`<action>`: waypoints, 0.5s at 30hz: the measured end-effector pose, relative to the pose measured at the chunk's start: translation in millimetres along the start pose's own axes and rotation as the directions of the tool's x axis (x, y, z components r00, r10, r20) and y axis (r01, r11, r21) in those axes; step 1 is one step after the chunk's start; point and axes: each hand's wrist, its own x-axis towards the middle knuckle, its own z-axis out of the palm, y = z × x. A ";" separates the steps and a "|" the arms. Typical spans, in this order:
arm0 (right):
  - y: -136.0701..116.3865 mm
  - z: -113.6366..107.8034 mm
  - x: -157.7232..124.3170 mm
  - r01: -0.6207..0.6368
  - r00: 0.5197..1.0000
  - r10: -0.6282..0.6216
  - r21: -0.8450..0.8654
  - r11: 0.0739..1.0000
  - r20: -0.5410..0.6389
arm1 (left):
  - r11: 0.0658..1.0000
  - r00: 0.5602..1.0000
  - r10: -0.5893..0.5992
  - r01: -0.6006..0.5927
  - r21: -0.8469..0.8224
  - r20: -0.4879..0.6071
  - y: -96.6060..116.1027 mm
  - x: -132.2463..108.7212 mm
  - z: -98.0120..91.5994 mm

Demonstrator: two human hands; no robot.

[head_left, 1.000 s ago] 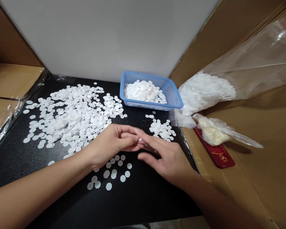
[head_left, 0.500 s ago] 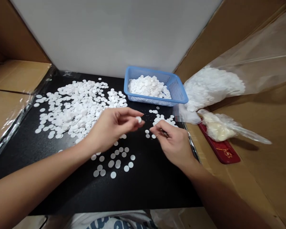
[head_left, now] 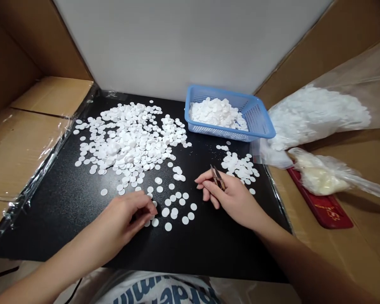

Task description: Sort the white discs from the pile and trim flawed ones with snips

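My left hand (head_left: pixel 129 217) is low over the black table, its thumb and fingers pinched on a white disc (head_left: pixel 152 217) that shows only in part. Loose white round discs (head_left: pixel 175 212) lie flat just right of those fingertips. In my right hand (head_left: pixel 226 192) a small pair of thread snips (head_left: pixel 218 177) is held, with two pointed blades sticking up past the curled fingers. Beyond that hand lies a small heap of discs (head_left: pixel 240 166). A large pile of the same discs (head_left: pixel 126 141) spreads over the table's left and back.
A blue plastic basket (head_left: pixel 231 133) part-filled with discs stands at the back against the pale wall. Right of it lies a clear bag of white discs (head_left: pixel 319 114), then a knotted plastic bag (head_left: pixel 319 173) on a red case (head_left: pixel 332 215). Cardboard (head_left: pixel 28 147) borders the table (head_left: pixel 190 249).
My left hand has dropped down and towards me, into the scattered discs. The right hand has turned, so the snips' blades now show. The whole view has shifted slightly left.
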 end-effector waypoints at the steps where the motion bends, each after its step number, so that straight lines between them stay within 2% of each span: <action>1: 3.1 0.5 1.0 -0.032 0.999 0.031 0.050 0.998 0.012 | 0.999 0.999 0.030 -0.029 0.039 -0.023 0.5 1.8 3.2; 2: 6.3 -0.3 2.1 -0.036 0.999 0.037 0.053 0.998 -0.010 | 0.996 0.997 0.051 -0.047 0.078 -0.054 1.6 4.5 5.3; 4: 10.5 -3.9 3.8 0.021 0.986 -0.035 -0.086 0.996 -0.164 | 0.989 0.991 0.080 -0.065 0.136 -0.106 4.6 11.8 7.6; 6: 10.2 -6.5 3.5 0.076 0.934 -0.161 -0.262 0.962 -0.320 | 0.980 0.988 0.112 -0.091 0.180 -0.111 7.2 20.5 9.6; 7: 8.4 -6.3 2.5 0.095 0.914 -0.198 -0.285 0.954 -0.355 | 0.973 0.986 0.130 -0.107 0.205 -0.105 7.9 24.8 10.9; 8: 5.9 -5.0 1.0 0.115 0.914 -0.199 -0.247 0.962 -0.353 | 0.965 0.984 0.150 -0.125 0.230 -0.094 8.1 28.8 12.5; 9: 3.3 -2.9 -0.6 0.127 0.935 -0.170 -0.154 0.980 -0.313 | 0.957 0.982 0.166 -0.140 0.254 -0.086 8.0 32.4 14.1; 12: -1.6 3.2 -3.3 0.051 0.997 -0.042 0.146 0.988 -0.068 | 0.941 0.980 0.186 -0.158 0.298 -0.066 6.5 40.0 18.3; 13: -1.5 3.2 -3.0 0.024 1.000 -0.021 0.151 0.988 -0.022 | 0.940 0.980 0.188 -0.162 0.299 -0.060 5.9 41.6 19.3; 14: -0.7 1.6 -2.1 0.020 0.999 -0.016 0.098 0.995 -0.034 | 0.941 0.981 0.187 -0.163 0.295 -0.054 5.3 42.8 20.1; 15: 0.7 -1.4 -1.1 0.030 0.994 -0.030 0.006 1.000 -0.105 | 0.943 0.982 0.185 -0.163 0.289 -0.050 4.6 43.9 20.7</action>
